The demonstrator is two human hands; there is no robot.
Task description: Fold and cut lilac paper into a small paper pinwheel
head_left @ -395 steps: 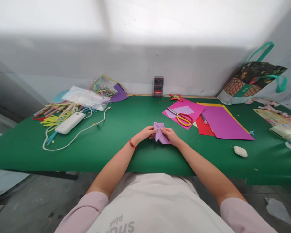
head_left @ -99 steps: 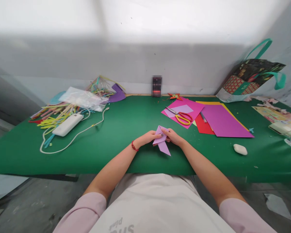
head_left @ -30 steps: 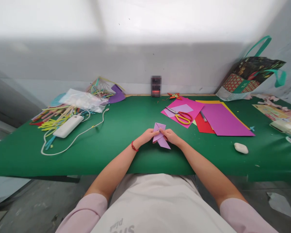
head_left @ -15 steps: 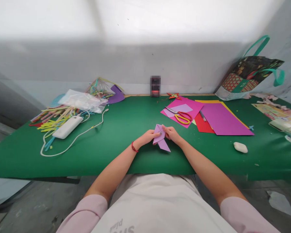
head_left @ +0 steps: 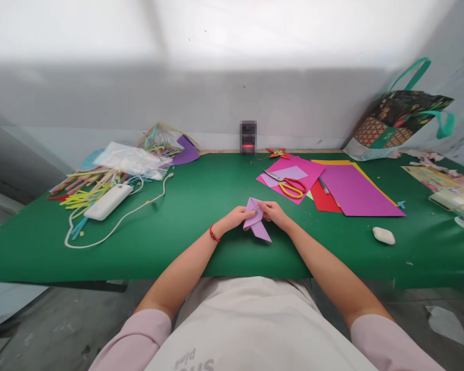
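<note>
Green table [head_left: 185,206], near the middle of its front edge: left hand [head_left: 235,217] and right hand [head_left: 275,215] both pinch the folded lilac paper [head_left: 261,232], whose top flap has tilted over this past second, the fold progressing

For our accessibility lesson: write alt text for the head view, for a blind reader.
Left hand and right hand hold a folded lilac paper over a green table. Scissors lie on pink sheets to the right; straws lie far left.
</note>
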